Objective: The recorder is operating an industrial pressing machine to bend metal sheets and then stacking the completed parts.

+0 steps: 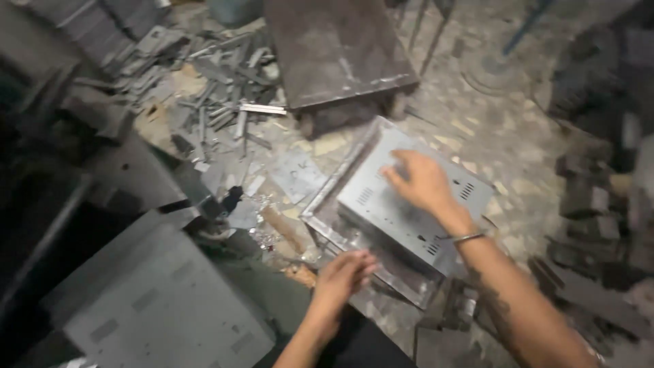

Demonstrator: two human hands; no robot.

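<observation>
Grey sheet metal fills most of this view. We start with the floor (490, 129), speckled and littered with offcuts. On it, at lower left, lies a flat grey panel (163, 307) with slotted vents; at the top stands a dark metal plate (334, 48) propped on edge; at upper left we see a heap of metal strips (218, 88).

The central item is the metal box (402, 204), a folded grey casing with small vent slots, resting on the floor at a tilt atop a shallow framed tray (334, 225) of the same metal. We judge it stiff, hollow and fairly light for its bulk, smooth enough to slide under a flat palm, with thin folded edges that may be sharp. The safest hold, in our reading, is at the bent rims or corners, not on the flat face.

The right hand (422, 180), a bangle (466, 237) at its wrist, lies on the upper face of the box, fingers (398, 174) spread and flat, pressing and grasping nothing. The left hand (344, 276) hovers at the near lower edge of the box, fingers loosely extended toward the rim; motion blur prevents us from saying whether they touch it. Both hands are unclenched, with the box between and beneath them.
</observation>
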